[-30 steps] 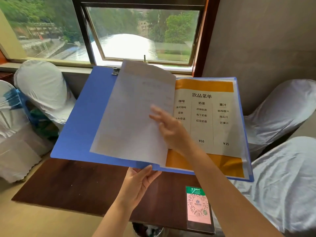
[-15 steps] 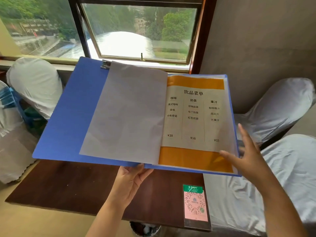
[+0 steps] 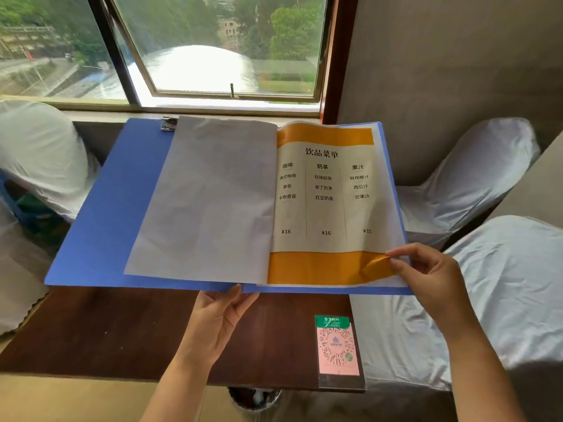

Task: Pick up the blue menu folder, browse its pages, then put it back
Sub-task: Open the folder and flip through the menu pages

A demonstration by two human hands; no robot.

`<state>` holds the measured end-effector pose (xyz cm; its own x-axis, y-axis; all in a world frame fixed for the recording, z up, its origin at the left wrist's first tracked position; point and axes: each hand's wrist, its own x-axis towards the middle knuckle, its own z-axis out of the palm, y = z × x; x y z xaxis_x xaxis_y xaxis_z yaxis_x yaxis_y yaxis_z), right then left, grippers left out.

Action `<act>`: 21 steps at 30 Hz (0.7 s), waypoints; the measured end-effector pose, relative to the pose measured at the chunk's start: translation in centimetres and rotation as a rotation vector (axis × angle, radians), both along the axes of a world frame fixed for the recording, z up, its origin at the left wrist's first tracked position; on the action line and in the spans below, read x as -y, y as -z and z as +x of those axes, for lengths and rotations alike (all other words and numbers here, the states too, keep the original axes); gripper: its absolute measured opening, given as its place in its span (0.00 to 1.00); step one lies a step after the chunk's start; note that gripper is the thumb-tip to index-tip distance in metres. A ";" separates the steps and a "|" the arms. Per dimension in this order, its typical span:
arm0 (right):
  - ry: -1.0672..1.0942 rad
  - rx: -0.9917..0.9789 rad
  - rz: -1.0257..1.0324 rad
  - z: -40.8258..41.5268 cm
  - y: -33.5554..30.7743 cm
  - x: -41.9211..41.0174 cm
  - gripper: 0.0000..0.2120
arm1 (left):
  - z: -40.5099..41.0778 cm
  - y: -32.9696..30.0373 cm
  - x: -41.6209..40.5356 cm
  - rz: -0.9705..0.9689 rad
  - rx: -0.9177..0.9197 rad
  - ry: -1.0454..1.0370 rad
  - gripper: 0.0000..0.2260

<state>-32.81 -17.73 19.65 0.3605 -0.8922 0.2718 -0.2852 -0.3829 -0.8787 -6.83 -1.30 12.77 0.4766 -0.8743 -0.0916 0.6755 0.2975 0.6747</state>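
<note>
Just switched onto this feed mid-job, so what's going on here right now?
A person holds an open blue plastic menu folder above a dark wooden table. The left hand supports it from underneath at the near edge. The right hand pinches the lower right corner of the orange-banded drinks menu page, curling it up to turn. A blank grey page lies flat on the left side.

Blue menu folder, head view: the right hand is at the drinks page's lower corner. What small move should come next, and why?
Probably lift that corner and sweep the drinks page leftward. The right hand already pinches its curled lower right corner, the left hand props the blue menu folder from below, and browsing seems unfinished.
</note>
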 end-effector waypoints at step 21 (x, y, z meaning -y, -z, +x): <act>-0.229 -0.264 0.248 8.4 -4.9 -6.5 0.15 | -2.0 -1.1 0.2 -0.008 -0.051 -0.020 0.20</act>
